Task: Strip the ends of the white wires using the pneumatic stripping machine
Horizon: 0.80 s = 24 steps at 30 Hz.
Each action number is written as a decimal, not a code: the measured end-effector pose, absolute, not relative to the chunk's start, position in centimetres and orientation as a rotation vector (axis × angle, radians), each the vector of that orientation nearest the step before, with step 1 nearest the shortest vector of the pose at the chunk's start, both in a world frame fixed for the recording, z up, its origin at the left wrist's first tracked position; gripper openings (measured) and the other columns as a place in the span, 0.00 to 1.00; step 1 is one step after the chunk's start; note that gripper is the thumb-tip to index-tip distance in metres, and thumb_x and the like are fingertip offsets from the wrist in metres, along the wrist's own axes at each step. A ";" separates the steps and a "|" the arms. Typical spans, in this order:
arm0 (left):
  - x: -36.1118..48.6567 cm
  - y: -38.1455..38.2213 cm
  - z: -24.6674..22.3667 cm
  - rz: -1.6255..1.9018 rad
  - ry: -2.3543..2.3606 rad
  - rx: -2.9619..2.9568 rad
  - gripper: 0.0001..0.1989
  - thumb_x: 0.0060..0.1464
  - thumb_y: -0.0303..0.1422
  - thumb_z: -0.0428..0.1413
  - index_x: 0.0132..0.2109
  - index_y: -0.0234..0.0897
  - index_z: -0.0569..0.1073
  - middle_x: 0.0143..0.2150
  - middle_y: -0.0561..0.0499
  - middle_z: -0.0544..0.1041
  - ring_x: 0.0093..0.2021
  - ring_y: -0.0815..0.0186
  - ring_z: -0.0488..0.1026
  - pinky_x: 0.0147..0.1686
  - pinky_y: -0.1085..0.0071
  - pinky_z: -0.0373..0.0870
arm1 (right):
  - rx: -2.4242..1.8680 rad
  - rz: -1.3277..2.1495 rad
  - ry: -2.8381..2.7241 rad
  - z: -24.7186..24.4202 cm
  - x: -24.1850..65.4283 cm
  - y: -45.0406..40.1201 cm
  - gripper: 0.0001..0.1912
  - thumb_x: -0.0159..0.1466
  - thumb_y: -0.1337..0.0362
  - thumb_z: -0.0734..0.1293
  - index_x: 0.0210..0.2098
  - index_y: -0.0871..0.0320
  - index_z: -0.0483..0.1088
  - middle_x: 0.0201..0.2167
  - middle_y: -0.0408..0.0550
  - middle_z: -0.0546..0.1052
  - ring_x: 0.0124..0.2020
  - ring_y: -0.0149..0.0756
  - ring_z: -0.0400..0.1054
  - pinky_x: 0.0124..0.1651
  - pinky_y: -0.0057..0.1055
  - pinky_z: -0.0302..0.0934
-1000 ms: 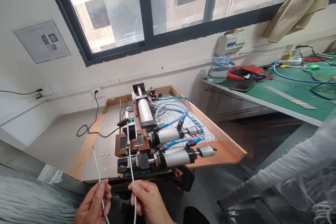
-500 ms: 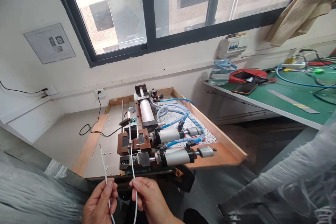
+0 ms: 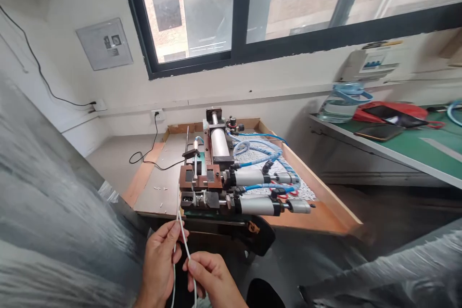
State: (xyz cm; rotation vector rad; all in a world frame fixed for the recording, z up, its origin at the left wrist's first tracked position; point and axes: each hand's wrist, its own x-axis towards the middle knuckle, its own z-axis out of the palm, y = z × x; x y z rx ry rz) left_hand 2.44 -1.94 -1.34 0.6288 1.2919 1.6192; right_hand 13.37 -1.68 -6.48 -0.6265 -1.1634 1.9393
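Rear cylinder [image 3: 219, 143] was smooth, satin metal; tray wall [image 3: 325, 194], bare matt wood. Hoses [image 3: 257, 162] and held cable [image 3: 184, 236] appeared smooth plastic — the jug [image 3: 336, 109], clear, glossy plastic.

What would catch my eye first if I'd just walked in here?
Probably the machine in the middle, with its silver cylinders and looping blue hoses. Below it, near the bottom edge, the left hand and right hand each pinch a length of white cable. Above, a big dark-framed window fills much of the wall.
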 end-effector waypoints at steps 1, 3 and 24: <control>2.3 -2.1 -1.2 1.671 1.283 0.609 0.08 0.41 0.34 0.59 0.29 0.32 0.74 0.21 0.53 0.69 0.15 0.79 0.54 0.13 0.79 0.49 | -0.631 1.958 -1.218 -6.6 13.4 -2.2 0.22 0.50 0.48 0.65 0.23 0.65 0.71 0.12 0.42 0.66 0.12 0.20 0.50 0.16 0.20 0.43; 2.0 -2.5 -0.7 1.784 1.259 0.573 0.08 0.42 0.35 0.58 0.26 0.34 0.72 0.20 0.55 0.67 0.18 0.78 0.57 0.14 0.80 0.51 | -0.646 1.997 -1.309 -6.9 13.6 -3.2 0.22 0.50 0.48 0.65 0.22 0.65 0.71 0.12 0.42 0.66 0.12 0.21 0.50 0.17 0.21 0.43; -1.0 -2.9 -0.2 2.072 1.335 0.544 0.08 0.41 0.34 0.58 0.23 0.34 0.70 0.22 0.55 0.68 0.21 0.77 0.60 0.14 0.81 0.48 | -0.801 1.842 -1.219 -6.5 14.8 -3.9 0.19 0.51 0.51 0.66 0.23 0.64 0.72 0.13 0.44 0.67 0.13 0.23 0.53 0.18 0.22 0.44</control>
